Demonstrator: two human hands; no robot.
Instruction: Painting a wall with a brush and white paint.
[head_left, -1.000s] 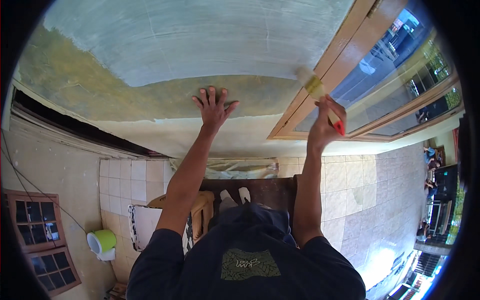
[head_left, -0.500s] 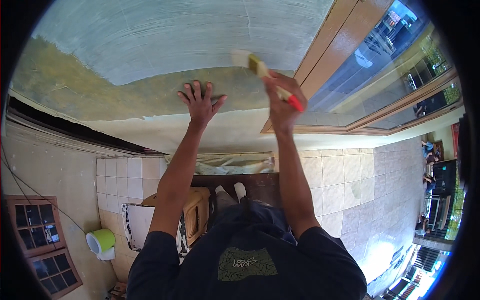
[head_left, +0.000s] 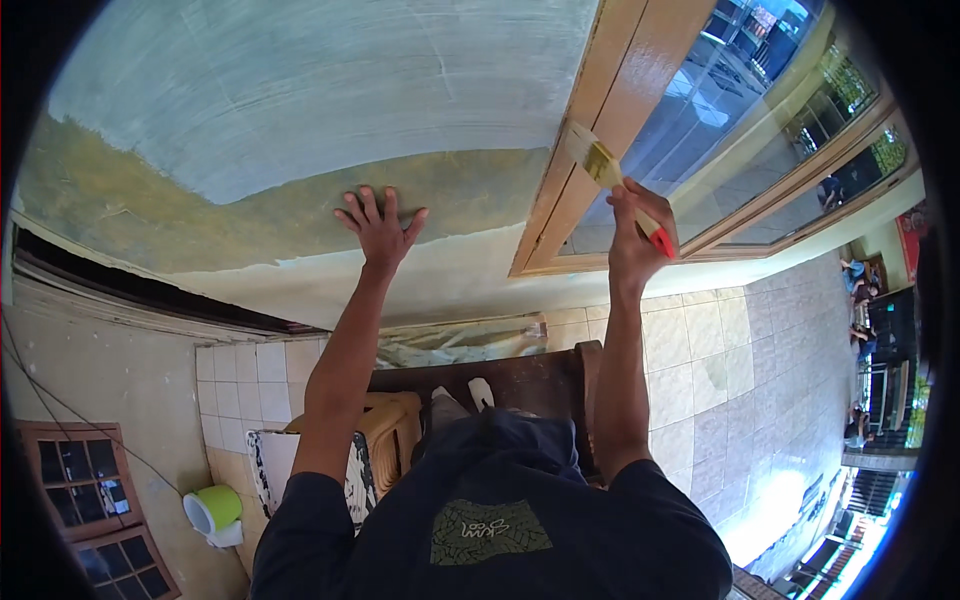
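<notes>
My left hand (head_left: 383, 225) lies on the olive, unpainted-looking band (head_left: 460, 185) of the wall with fingers spread, below a broad pale blue-grey coated patch (head_left: 330, 70). My right hand (head_left: 640, 230) grips a paintbrush (head_left: 602, 165) with a pale wooden handle and red end. Its bristles are at the border between the coated wall and the brown wooden window frame (head_left: 625, 70); whether they touch is hard to tell.
My socked feet (head_left: 480, 393) stand on a dark wooden platform (head_left: 540, 380). Below left are a yellow-brown stool (head_left: 390, 430), a paint-smeared tray (head_left: 270, 460) and a green-white bucket (head_left: 210, 512). A glazed window (head_left: 740, 100) is at right. Several people (head_left: 860, 280) appear at the far right.
The brush and my right hand swung left across the wall, then back right to the window frame. My left hand stays spread on the wall; the view has shifted slightly.
</notes>
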